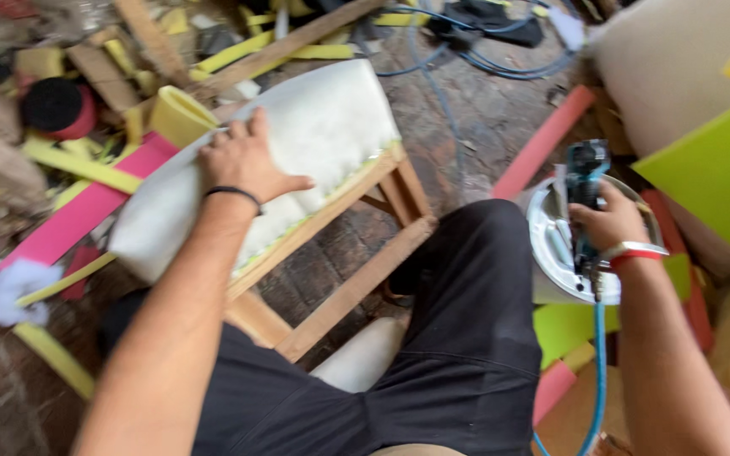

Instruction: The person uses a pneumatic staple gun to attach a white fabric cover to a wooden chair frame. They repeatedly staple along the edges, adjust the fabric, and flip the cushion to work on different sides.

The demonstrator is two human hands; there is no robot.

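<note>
Here, one left hand lies spread flat on one white padded wooden-framed seat; one right hand is clenched around one blue-hosed pneumatic stapler.

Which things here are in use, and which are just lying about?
In use:
left hand pressing the white padded seat
wooden frame
right hand gripping the air tool with blue hose

Lying about:
pink foam strip
yellow foam offcuts
green foam sheet

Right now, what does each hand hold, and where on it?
Right hand grips the pneumatic staple gun around its handle. Left hand lies flat on the white cushion, gripping nothing.
</note>
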